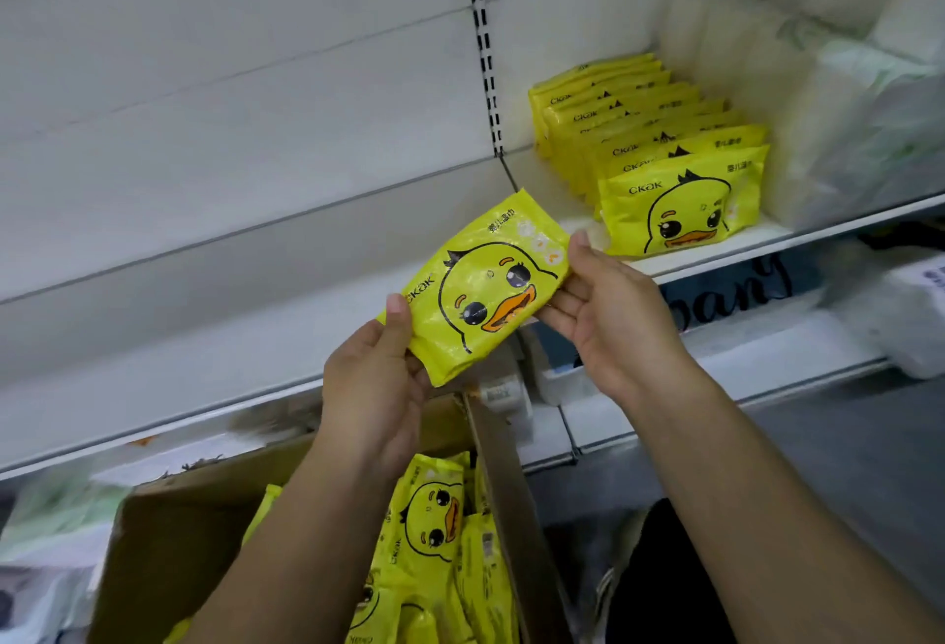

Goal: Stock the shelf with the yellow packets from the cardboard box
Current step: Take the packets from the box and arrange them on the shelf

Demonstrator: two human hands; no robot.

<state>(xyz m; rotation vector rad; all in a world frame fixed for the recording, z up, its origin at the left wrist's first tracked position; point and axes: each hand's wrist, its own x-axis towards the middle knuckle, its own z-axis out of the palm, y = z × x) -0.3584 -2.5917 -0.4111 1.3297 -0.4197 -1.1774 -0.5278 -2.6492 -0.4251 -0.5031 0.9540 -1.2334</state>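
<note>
- The packet (478,288) is a flat, glossy yellow plastic pouch printed with a cartoon duck face and an orange beak; it is held tilted in the air, in front of the white back panel and just below the level of the shelf (716,255).
- The left hand (376,388) has its grip closed on the packet's lower left end, thumb flat on the printed front, fingers behind it.
- The right hand (608,316) grips the upper right end, thumb tip at the packet's top corner, fingers cupped under the edge.
- On the shelf, to the right, a row (649,142) of the same packets stands on edge, packed one behind another, the front one facing out with its duck showing.
- Beside the row, soft white wrapped packs (818,132) fill the shelf's right part, blurred.
- Below the hands, an open cardboard box (204,531) with brown matte walls holds more packets (434,541), stacked upright and leaning against one another.
- A slotted metal upright (483,40) runs down the white panel behind the shelf.
</note>
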